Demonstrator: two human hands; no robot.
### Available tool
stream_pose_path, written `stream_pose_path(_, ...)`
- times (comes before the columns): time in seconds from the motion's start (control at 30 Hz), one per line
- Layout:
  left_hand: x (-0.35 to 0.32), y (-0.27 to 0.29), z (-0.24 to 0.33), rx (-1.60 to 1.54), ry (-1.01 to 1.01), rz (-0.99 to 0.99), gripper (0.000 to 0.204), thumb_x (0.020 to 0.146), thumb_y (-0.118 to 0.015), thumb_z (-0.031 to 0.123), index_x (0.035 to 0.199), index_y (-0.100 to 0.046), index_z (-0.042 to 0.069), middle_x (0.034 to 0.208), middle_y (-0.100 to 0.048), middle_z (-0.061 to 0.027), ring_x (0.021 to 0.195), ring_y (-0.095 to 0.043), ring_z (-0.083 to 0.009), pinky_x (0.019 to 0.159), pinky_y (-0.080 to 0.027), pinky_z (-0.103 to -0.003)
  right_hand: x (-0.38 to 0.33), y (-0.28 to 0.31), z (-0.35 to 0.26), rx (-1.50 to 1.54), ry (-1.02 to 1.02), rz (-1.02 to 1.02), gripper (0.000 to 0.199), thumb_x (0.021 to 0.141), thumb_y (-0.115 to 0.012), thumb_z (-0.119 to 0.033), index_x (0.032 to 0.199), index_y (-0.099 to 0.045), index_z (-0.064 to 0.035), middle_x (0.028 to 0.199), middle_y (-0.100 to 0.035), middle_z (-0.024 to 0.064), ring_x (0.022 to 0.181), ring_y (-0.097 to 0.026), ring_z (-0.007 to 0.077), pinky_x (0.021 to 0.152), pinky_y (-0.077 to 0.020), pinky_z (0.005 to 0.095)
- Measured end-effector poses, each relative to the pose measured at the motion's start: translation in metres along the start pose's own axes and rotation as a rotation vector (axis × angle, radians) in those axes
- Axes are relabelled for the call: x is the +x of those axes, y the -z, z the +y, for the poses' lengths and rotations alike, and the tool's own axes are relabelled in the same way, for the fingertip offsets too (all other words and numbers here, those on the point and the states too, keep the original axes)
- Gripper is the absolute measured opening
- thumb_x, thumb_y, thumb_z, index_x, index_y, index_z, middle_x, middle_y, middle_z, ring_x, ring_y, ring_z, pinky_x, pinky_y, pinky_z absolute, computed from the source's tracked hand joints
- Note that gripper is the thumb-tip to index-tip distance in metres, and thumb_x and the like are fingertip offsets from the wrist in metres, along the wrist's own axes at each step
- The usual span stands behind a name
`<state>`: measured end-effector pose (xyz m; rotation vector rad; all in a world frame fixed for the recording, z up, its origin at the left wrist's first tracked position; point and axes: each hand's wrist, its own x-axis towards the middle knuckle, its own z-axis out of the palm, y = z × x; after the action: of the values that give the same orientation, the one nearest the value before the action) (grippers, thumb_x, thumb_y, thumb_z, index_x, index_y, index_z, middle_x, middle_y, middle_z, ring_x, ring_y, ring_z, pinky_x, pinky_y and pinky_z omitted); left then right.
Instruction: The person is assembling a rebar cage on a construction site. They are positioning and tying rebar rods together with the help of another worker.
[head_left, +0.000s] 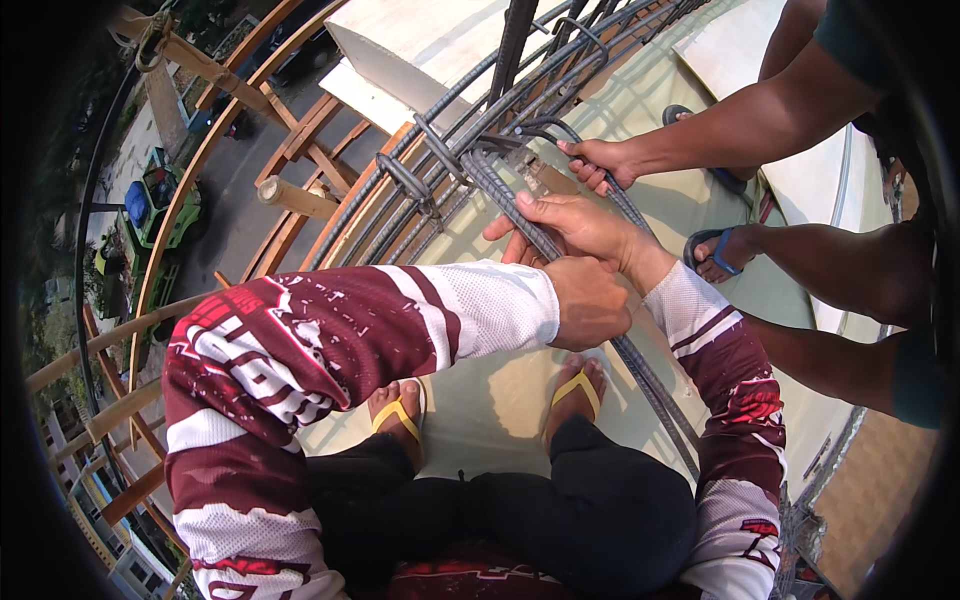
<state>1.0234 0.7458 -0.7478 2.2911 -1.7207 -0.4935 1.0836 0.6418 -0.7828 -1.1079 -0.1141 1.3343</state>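
A pair of ribbed steel rebars (655, 390) runs slantwise from the bundle of bars at the top down toward my right arm. My left hand (592, 302) is closed in a fist around these rebars. Just above it, my right hand (585, 232) grips the same rebars, thumb along the upper side and fingertips showing past the far side. Beyond my hands, bent rebar stirrups (405, 180) loop around the long rebar bundle (385, 228). To the right, another person's hand (602, 165) holds a dark bent bar close to the bundle.
Wooden and bamboo scaffolding (300, 198) stands at the left edge, high above a street with a green vehicle (165, 205). The other person's sandalled feet (722, 255) are at the right. A pale slab (480, 400) lies under my own yellow-strapped sandals.
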Motion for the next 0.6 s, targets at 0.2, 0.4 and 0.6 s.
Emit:
stream_pose_path(0.2,0.000,0.003,0.005,0.078,-0.017,0.087,0.014,0.077,-0.066,0.018,0.079,-0.076,0.008,0.083,-0.074,-0.0117,0.077,-0.073,-0.0282,0.068,-0.056,-0.040,0.010,-0.003,-0.011,0.130,-0.074,-0.031,0.039,0.105,-0.050,-0.040,0.100,-0.060,-0.0028,0.074,-0.064,0.0058,0.062,-0.062,0.0138,0.053,-0.0494,0.0257)
stream_pose_path(0.4,-0.006,-0.005,0.004,0.065,-0.013,0.168,0.010,0.071,-0.068,0.016,0.071,-0.067,0.006,0.068,-0.069,-0.0112,0.066,-0.070,-0.0275,0.061,-0.055,-0.039,0.007,-0.020,-0.020,-0.392,-0.054,0.230,0.040,0.103,-0.051,-0.042,0.092,-0.060,-0.0039,0.069,-0.059,0.0028,0.056,-0.058,0.0135,0.053,-0.0470,0.0271)
stream_pose_path(0.6,-0.005,-0.019,0.004,0.074,0.019,0.328,0.012,0.075,-0.067,0.018,0.073,-0.074,0.008,0.077,-0.073,-0.0091,0.074,-0.072,-0.0255,0.062,-0.056,-0.040,0.003,-0.031,-0.033,-0.630,-0.075,0.283,0.043,0.103,-0.049,-0.041,0.089,-0.060,-0.0008,0.069,-0.061,0.0036,0.059,-0.059,0.0138,0.057,-0.0475,0.0288)
